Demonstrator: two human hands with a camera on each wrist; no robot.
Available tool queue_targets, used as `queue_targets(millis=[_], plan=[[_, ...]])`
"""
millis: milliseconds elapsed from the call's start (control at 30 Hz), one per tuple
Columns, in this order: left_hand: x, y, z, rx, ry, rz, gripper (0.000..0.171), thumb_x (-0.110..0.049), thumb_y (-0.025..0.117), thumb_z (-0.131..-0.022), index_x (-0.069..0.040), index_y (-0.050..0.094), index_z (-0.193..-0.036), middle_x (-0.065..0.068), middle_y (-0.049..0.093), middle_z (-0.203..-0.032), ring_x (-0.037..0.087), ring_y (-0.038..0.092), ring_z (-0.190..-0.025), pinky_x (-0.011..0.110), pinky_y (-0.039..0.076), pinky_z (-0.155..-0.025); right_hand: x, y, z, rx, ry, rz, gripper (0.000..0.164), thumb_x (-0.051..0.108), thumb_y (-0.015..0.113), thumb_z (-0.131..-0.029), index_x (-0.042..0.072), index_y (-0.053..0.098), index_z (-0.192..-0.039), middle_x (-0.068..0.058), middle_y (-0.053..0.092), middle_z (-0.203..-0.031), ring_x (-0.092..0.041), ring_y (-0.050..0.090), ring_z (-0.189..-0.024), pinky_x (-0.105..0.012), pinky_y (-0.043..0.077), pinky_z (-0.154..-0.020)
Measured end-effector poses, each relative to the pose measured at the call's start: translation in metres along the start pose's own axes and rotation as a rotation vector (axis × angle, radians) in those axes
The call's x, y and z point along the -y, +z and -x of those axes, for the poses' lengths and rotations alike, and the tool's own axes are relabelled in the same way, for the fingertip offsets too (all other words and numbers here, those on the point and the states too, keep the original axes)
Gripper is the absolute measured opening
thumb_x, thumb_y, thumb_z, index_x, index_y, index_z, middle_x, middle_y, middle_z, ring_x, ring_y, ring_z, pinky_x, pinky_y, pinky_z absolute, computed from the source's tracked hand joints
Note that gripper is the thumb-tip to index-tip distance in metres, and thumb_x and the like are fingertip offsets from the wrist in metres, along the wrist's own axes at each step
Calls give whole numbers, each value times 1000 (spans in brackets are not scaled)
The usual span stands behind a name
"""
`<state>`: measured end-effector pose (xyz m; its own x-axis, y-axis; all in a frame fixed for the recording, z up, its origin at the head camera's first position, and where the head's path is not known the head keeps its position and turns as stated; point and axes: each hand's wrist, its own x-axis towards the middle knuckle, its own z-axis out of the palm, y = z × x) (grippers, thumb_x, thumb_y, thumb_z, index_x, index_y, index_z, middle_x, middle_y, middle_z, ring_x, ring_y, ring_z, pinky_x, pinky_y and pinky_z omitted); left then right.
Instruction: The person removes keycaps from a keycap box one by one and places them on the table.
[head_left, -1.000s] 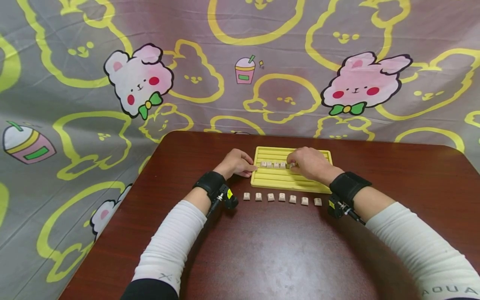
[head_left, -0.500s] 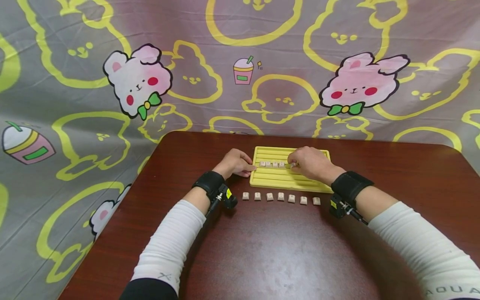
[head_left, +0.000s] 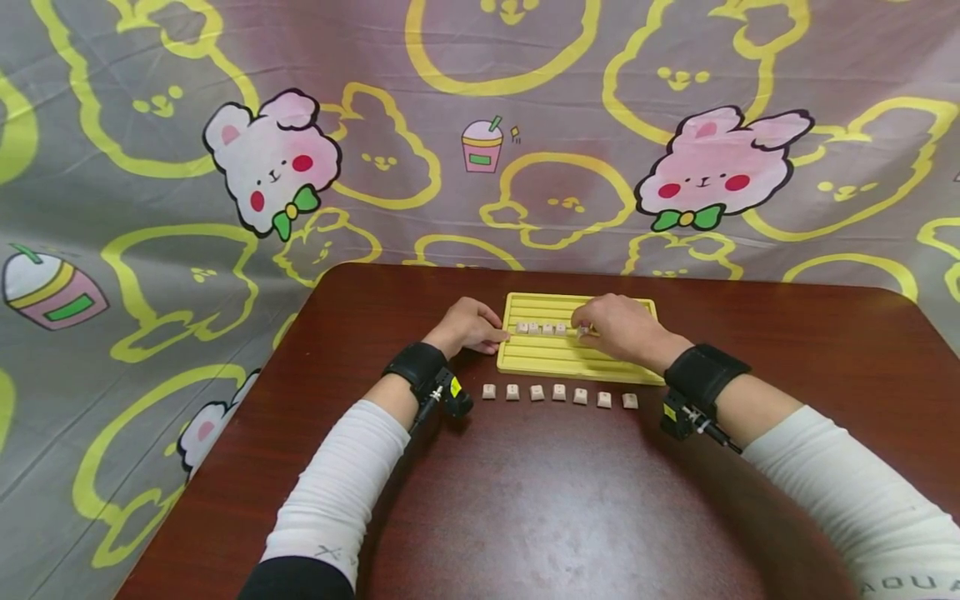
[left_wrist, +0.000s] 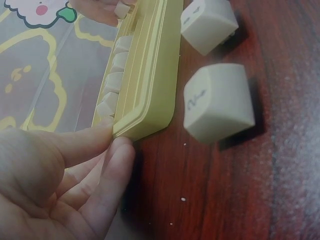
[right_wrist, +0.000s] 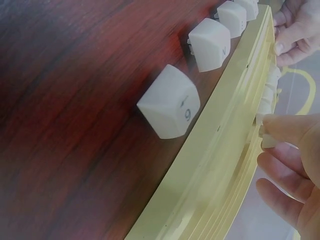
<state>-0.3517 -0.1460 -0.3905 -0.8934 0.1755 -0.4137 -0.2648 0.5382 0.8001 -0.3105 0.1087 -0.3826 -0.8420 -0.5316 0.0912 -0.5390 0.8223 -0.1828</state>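
A yellow ridged tray (head_left: 555,367) lies on the table, and several pale keycaps (head_left: 542,328) sit in a row in one of its grooves. My left hand (head_left: 471,325) pinches the tray's left end; in the left wrist view the thumb (left_wrist: 82,145) and a finger meet at its corner. Over the tray's right half, my right hand (head_left: 622,325) pinches a single keycap (right_wrist: 268,141) between thumb and finger. That keycap is close to the right end of the groove's row, partly covered by the fingers. The other fingers of this hand are loosely bent.
Several more keycaps (head_left: 558,392) stand spaced out in a line on the brown table (head_left: 540,500), along the tray's near side. Some carry printed marks, one a 6 (right_wrist: 175,107). A patterned cloth (head_left: 420,75) hangs behind and to the left of the table.
The head view has shifted slightly. Both hands keep their grips, the left on the tray and the right on the keycap, in nearly the same places.
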Motion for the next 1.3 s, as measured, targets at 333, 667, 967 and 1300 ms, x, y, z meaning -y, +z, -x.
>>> queue_targets(millis=[333,667,967,1300], plan=[[1,1,-2,-4,1,0,25,-7,76,-86,3,67,-108,10,67,-82,14,66,-64,30,64,-70,2,-5,7,-22,-35,-10,20,18,79,-85,10,75,-103,-3,75,-97,-18,67,-83,-38,60,-76],[1,1,-1,-4,7,-5,26,-7,76,-87,4,66,-109,9,63,-82,14,65,-62,28,64,-66,-3,-10,18,-51,-53,-8,20,17,80,-84,11,75,-102,-2,74,-94,-17,65,-80,-36,59,-72],[2,1,-2,-13,2,-11,26,-6,76,-86,3,66,-109,11,63,-87,14,65,-63,29,64,-67,-1,-12,25,-58,-45,-34,22,15,80,-84,9,75,-104,-3,75,-98,-17,69,-86,-38,61,-78],[4,2,-3,-12,14,-1,26,-6,76,-86,4,66,-108,9,64,-81,13,65,-61,27,64,-65,1,-11,33,-75,-105,-29,12,13,77,-85,10,75,-96,0,73,-89,-16,67,-81,-34,59,-73]])
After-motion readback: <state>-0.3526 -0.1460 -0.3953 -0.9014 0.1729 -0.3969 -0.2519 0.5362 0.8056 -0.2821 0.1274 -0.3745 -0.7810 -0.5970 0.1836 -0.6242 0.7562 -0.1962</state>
